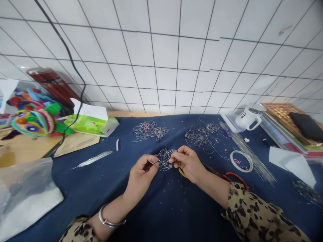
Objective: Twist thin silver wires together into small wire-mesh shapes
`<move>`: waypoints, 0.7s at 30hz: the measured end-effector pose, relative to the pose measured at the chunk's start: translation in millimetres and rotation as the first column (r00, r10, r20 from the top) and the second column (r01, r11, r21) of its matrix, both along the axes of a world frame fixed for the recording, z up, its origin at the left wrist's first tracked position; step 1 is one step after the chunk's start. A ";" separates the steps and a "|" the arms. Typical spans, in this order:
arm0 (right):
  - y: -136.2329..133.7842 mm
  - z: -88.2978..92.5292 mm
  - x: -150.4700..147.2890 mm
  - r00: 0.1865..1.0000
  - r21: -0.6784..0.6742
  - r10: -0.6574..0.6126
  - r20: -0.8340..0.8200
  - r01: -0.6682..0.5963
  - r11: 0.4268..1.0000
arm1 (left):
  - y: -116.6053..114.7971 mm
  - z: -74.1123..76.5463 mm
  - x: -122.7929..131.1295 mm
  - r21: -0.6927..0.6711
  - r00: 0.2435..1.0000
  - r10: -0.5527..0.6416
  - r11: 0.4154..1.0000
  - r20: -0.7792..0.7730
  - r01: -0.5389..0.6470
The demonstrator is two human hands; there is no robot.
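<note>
Between both hands is a bent wire piece (165, 158), a loose cage of thin silvery loops. My left hand (144, 174) pinches its left side between thumb and forefinger. On the other side, my right hand (187, 163) has thumb and fingertips closed on its right edge. A yellow handle (182, 173) shows just under the right hand, and a red-handled tool (237, 177) lies partly beneath the right forearm. Behind the hands rest two tangled wire heaps, one at left (148, 130) and one at right (202, 135).
Straight wires (254, 158) lie at right beside a white ring dish (241, 161) with pink beads. A white mug (249, 117), stacked books (285, 127) and a phone (306, 125) stand behind. At left are a wire bundle (94, 159), tissue pack (92, 122) and plastic bag (27, 195).
</note>
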State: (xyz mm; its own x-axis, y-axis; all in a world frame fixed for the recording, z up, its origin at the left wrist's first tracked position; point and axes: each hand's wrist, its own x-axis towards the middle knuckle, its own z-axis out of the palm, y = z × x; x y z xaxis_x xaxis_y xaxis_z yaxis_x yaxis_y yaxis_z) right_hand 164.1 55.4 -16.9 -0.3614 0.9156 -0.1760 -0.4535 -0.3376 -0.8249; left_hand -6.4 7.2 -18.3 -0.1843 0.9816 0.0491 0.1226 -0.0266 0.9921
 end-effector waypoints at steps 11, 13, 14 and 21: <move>-2.8 3.7 1.0 0.995 0.047 -0.010 0.099 0.006 0.999 | 2.1 -9.9 -0.2 0.000 0.997 0.021 1.000 0.071 -0.021; -4.0 4.1 0.4 0.993 0.056 -0.006 0.119 -0.001 0.998 | 2.0 -7.3 -0.7 0.034 0.999 0.018 0.999 0.036 -0.020; -4.5 4.2 0.0 0.992 0.058 -0.004 0.124 -0.003 0.998 | 1.8 -5.6 -0.9 0.055 1.000 0.016 0.998 0.011 -0.017; -0.6 12.1 5.7 0.922 0.153 0.024 0.386 -0.090 0.984 | 1.6 2.2 -2.2 0.173 0.992 0.039 0.985 -0.117 -0.018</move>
